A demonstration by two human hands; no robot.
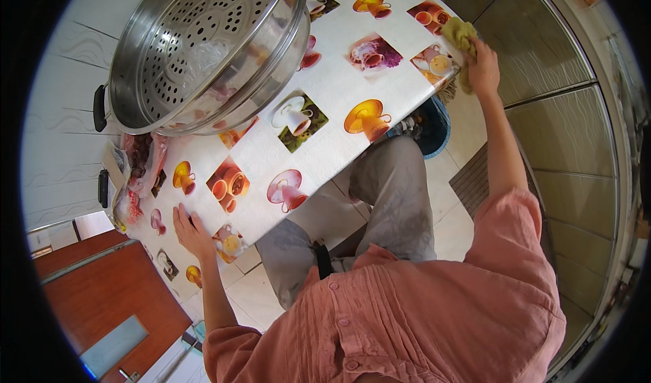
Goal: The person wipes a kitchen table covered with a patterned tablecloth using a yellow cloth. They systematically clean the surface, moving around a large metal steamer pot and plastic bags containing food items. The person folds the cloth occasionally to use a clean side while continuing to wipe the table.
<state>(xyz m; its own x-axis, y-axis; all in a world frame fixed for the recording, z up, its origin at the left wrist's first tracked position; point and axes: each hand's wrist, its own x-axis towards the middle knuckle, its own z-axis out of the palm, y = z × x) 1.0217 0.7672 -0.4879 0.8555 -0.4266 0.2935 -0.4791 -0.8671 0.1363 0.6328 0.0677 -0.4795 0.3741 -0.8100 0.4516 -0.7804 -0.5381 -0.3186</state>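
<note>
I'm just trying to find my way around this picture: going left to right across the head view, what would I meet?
Plastic bag → left hand → blue bucket → right hand with a green cloth

A stainless-steel steamer (234, 20) holds crumpled clear plastic (205, 56); just beside it lies a pinkish plastic bag (154, 158). A blue bucket (442, 136) stands near a brown mat (475, 178). Lower left, a reddish-brown door (152, 291).
</note>
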